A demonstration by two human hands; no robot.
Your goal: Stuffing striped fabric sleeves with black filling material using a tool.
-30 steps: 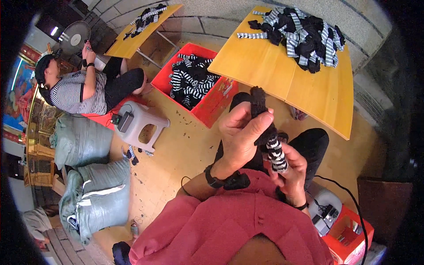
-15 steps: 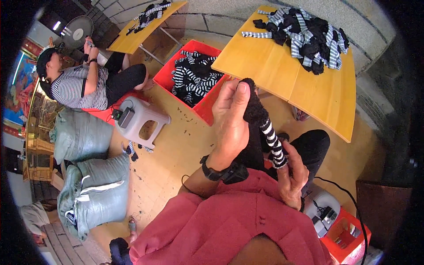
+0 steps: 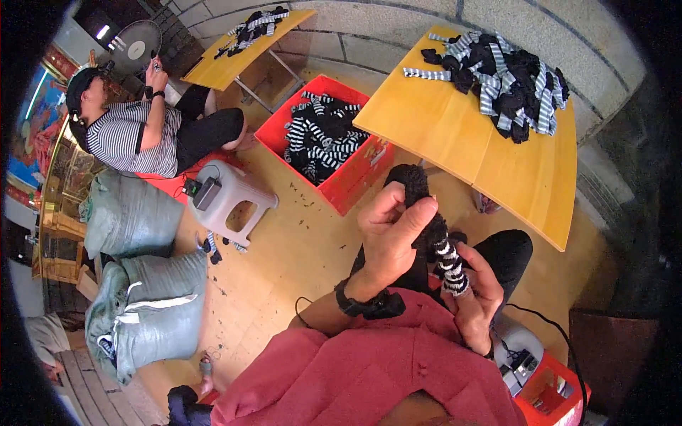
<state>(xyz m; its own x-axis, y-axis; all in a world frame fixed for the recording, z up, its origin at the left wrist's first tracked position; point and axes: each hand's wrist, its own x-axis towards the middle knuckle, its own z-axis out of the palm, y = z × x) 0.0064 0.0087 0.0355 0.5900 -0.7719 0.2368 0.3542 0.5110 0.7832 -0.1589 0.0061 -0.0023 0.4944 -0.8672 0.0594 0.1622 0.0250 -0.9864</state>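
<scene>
My left hand [image 3: 389, 238] grips the black toe end of a black-and-white striped sock [image 3: 435, 234], held upright in front of my chest. My right hand [image 3: 477, 292] holds the sock's striped lower end, fingers wrapped around it. A heap of the same striped socks [image 3: 506, 77] lies at the far end of the yellow table [image 3: 455, 135] ahead of me. To the table's left stands a red crate [image 3: 352, 177] filled with more socks.
A person in a striped shirt [image 3: 131, 135] sits on the floor at the left, near a second yellow table [image 3: 245, 50] with socks. A grey plastic stool [image 3: 231, 202] and grey sacks [image 3: 138, 305] stand at the left. A small red box [image 3: 547, 390] sits by my right side.
My left hand has slid down a little on the sock and closed around its black end. The right hand has kept its hold on the striped end.
</scene>
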